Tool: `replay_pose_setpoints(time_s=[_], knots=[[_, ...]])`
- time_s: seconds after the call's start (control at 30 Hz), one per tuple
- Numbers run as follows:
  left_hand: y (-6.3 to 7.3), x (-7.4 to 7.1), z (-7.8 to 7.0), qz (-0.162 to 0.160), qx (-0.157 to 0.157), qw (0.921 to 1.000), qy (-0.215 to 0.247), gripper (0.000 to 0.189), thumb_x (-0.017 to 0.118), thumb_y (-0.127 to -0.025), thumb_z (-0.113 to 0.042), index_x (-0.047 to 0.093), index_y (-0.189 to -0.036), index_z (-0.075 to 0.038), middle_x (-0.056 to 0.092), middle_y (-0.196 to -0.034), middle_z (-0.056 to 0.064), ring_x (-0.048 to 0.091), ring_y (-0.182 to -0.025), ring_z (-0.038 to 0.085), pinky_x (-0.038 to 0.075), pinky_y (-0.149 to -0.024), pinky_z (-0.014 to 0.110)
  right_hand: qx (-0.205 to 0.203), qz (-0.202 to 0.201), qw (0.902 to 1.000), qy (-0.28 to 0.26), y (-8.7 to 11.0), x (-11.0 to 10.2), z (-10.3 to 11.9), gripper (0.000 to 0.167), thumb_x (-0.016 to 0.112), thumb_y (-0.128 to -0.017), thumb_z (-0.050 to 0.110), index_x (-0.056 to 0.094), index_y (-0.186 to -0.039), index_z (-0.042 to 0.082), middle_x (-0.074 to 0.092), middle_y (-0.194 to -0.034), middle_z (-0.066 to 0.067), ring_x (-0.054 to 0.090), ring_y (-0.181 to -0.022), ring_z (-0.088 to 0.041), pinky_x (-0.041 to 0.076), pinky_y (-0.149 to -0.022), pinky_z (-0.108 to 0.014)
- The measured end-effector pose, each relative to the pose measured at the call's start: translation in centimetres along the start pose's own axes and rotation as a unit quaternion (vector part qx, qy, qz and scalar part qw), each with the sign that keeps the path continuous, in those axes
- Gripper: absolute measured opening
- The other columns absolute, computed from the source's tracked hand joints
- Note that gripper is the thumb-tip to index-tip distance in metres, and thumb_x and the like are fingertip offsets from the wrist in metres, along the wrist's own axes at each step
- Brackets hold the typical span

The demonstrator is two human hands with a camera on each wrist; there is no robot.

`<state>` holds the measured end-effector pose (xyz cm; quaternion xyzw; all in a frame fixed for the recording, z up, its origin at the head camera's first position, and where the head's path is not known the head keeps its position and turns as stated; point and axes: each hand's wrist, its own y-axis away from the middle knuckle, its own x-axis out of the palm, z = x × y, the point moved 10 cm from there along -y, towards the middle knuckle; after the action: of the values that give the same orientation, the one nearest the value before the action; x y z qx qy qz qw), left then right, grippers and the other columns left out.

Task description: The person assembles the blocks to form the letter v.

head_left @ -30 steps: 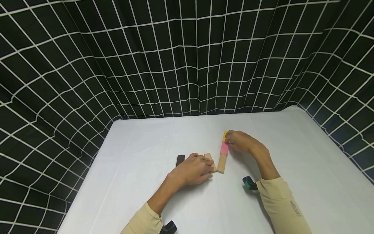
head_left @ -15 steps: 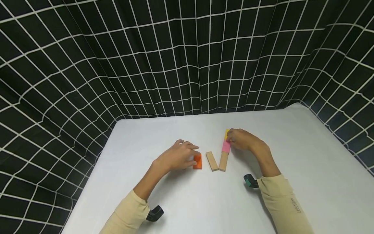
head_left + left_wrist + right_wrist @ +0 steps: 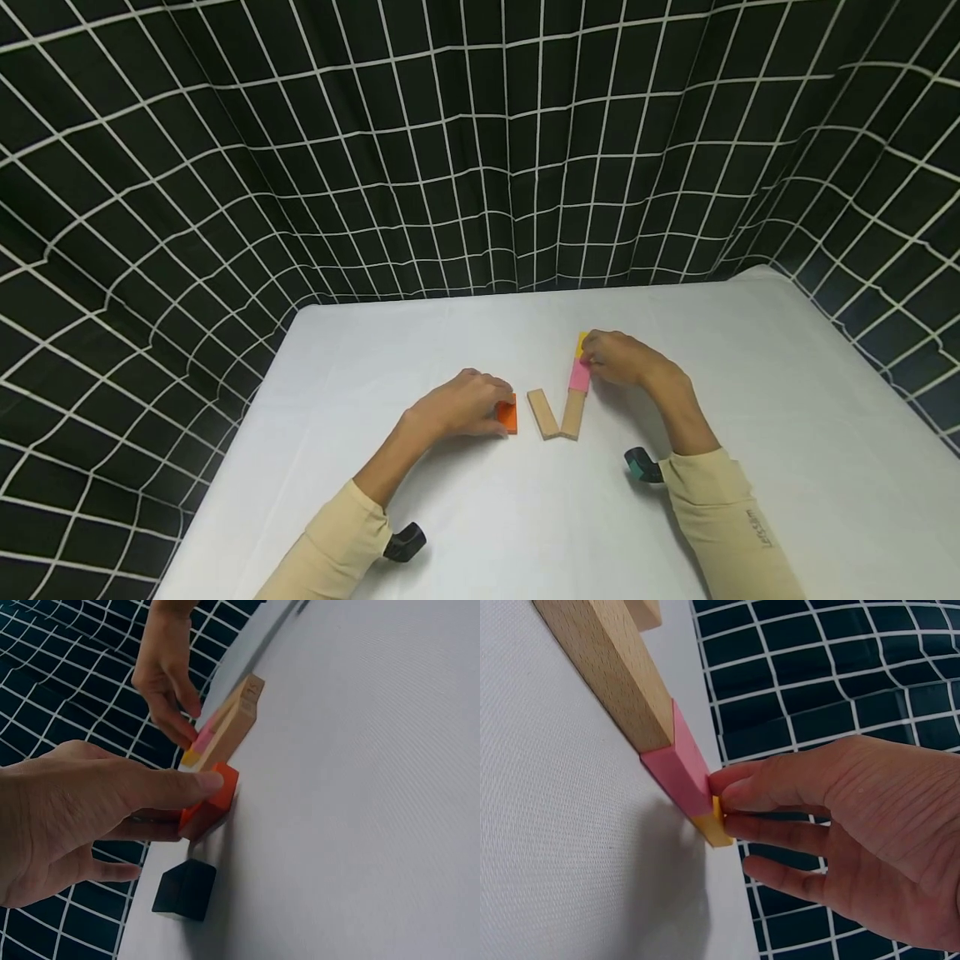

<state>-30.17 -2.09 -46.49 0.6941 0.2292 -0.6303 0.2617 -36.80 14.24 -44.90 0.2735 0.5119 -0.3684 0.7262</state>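
In the head view my left hand (image 3: 467,403) grips an orange block (image 3: 510,417). The left wrist view has the thumb lying along one side of that orange block (image 3: 210,802), with fingers behind it. My right hand (image 3: 618,360) rests its fingertips where a pink block (image 3: 579,377) meets a yellow block (image 3: 582,340). Those two blocks and a plain wooden block (image 3: 573,415) lie end to end in a slanting row. A second wooden block (image 3: 543,414) leans toward the row's near end, forming a V. Beside the left hand stands a black block (image 3: 185,889), hidden in the head view.
A white cloth covers the table (image 3: 510,517). Dark curtains (image 3: 480,167) with a white grid rise behind its far edge and on both sides. A black wrist device shows at each sleeve (image 3: 330,542).
My left hand has moved left off the wooden blocks, uncovering the orange block, and now grips it. The black block has gone behind the hand. My right hand stays nearly still.
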Motion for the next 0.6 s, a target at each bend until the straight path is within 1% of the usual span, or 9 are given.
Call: replay_pose_setpoints(time_s=[0.07, 0.13, 0.33, 0.6], knots=[[-0.3, -0.17, -0.17, -0.004, 0.005, 0.9999, 0.011, 0.037, 0.083, -0.089, -0.037, 0.075, -0.117, -0.014, 0.077, -0.116, -0.004, 0.07, -0.102, 0.011, 0.055, -0.103, 0.039, 0.001, -0.001, 1.0, -0.004, 0.11, -0.13, -0.11, 0.015, 0.069, -0.093, -0.003, 0.079, -0.103, -0.004, 0.073, -0.112, -0.018, 0.071, -0.107, -0.034, 0.061, -0.096, -0.048], [-0.38, -0.27, -0.25, -0.006, 0.006, 0.9997, 0.021, 0.032, 0.084, -0.088, -0.035, 0.076, -0.112, -0.014, 0.077, -0.11, -0.004, 0.068, -0.094, 0.01, 0.056, -0.1, 0.038, 0.003, 0.001, 1.0, -0.006, 0.13, -0.14, -0.17, 0.016, 0.068, -0.093, -0.003, 0.079, -0.104, -0.004, 0.073, -0.112, -0.018, 0.071, -0.109, -0.034, 0.061, -0.096, -0.048], [-0.34, -0.38, -0.45, -0.009, 0.005, 0.9995, 0.028, 0.031, 0.083, -0.089, -0.033, 0.076, -0.11, -0.012, 0.077, -0.112, -0.002, 0.067, -0.093, 0.011, 0.057, -0.099, 0.039, 0.005, 0.003, 1.0, 0.002, 0.12, -0.08, -0.16, 0.015, 0.068, -0.093, -0.003, 0.079, -0.103, -0.003, 0.073, -0.11, -0.017, 0.071, -0.108, -0.033, 0.061, -0.096, -0.047], [-0.2, -0.31, 0.02, -0.008, -0.009, 0.9989, 0.046, 0.03, 0.083, -0.089, -0.031, 0.076, -0.112, -0.012, 0.077, -0.117, -0.001, 0.07, -0.1, 0.013, 0.056, -0.103, 0.037, 0.007, 0.002, 1.0, -0.003, 0.09, -0.21, -0.03, 0.015, 0.068, -0.093, -0.003, 0.08, -0.104, -0.003, 0.074, -0.112, -0.018, 0.071, -0.108, -0.034, 0.061, -0.095, -0.047]])
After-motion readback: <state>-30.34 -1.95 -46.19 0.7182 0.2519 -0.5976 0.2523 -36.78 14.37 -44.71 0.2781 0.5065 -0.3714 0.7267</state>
